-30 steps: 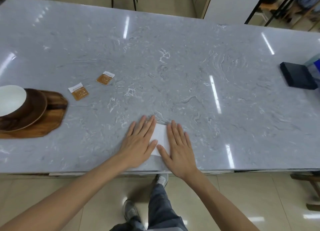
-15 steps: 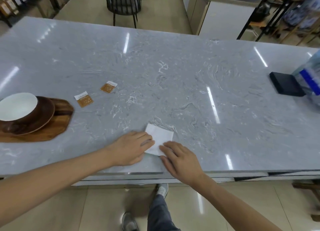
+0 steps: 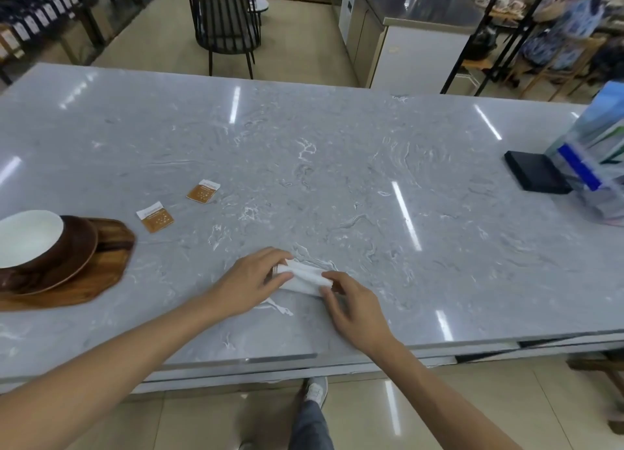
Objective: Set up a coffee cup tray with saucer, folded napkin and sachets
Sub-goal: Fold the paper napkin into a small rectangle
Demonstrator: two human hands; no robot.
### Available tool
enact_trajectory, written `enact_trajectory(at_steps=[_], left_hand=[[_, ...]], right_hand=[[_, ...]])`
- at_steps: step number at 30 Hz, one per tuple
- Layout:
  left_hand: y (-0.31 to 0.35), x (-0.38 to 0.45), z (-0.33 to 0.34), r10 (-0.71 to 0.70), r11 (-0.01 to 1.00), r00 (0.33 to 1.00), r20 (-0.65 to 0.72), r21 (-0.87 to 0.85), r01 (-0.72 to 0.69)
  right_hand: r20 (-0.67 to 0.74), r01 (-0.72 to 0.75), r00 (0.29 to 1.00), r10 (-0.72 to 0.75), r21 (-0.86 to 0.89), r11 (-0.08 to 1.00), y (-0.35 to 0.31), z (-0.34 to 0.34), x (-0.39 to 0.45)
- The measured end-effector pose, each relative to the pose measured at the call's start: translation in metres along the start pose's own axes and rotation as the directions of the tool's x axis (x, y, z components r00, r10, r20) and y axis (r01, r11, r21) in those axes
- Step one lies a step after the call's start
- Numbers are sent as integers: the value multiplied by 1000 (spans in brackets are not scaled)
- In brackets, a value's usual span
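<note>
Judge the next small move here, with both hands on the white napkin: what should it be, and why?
Probably press the fold flat. The left hand and right hand each pinch an end of the napkin, which looks part-folded and bunched near the table's front edge. The tray with saucer sits far left, and both sachets lie untouched.

Both forearms reach forward, left grip [image 3: 256,277] and right grip [image 3: 351,301] curled, fingertips pinching close together.

We are seeing a grey marble table [image 3: 337,165] carrying a wooden tray [image 3: 101,277], 2 sachets [image 3: 155,216], a white napkin [image 3: 304,277] and a black box [image 3: 537,172].
</note>
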State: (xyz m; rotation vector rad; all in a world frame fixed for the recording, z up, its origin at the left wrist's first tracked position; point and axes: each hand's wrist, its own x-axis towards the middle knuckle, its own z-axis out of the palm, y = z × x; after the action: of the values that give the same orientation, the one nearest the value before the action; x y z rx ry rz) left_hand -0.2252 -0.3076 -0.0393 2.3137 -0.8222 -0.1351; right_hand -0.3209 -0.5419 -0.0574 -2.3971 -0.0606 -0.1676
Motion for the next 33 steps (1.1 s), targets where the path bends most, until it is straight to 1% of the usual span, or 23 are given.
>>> enact_trajectory(at_steps=[2, 4, 7, 8, 10, 12, 15, 17, 18, 22, 30, 33], left_hand=[[-3, 6, 4, -64, 996, 997, -39, -57, 62], [-5, 12, 9, -117, 990, 990, -79, -94, 109], [-5, 19, 17, -171, 979, 978, -116, -130, 156], [-4, 21, 20, -180, 978, 976, -125, -131, 164], [-2, 23, 27, -174, 982, 976, -131, -92, 162], [2, 22, 32, -136, 989, 983, -122, 50, 143], [5, 18, 37, -51, 953, 992, -118, 292, 83], [5, 18, 39, -18, 919, 996, -87, 390, 51], [5, 19, 40, -33, 907, 997, -71, 416, 60], [2, 27, 45, -140, 890, 990, -19, 437, 134], [-3, 31, 49, -182, 880, 983, 29, 451, 150], [-1, 32, 46, -222, 866, 973, 61, 471, 169]], right_hand=[[-49, -113, 992, 116, 69, 991, 1, 3, 7], [-82, -215, 970, 230, 162, 963, 0, 6, 14], [-137, -289, 935, 328, 243, 926, -1, 10, 23], [-155, -294, 930, 334, 232, 927, -2, 12, 25], [-177, -302, 928, 327, 154, 941, -6, 18, 27], [-192, -319, 927, 322, 44, 947, -10, 27, 28], [-206, -322, 933, 294, -120, 939, -13, 34, 29], [-212, -329, 934, 289, -186, 926, -12, 34, 31], [-215, -336, 932, 293, -201, 920, -11, 35, 32], [-221, -345, 929, 297, -225, 911, -7, 38, 38], [-233, -333, 932, 277, -251, 909, -6, 40, 42], [-230, -332, 933, 278, -245, 911, -8, 37, 42]])
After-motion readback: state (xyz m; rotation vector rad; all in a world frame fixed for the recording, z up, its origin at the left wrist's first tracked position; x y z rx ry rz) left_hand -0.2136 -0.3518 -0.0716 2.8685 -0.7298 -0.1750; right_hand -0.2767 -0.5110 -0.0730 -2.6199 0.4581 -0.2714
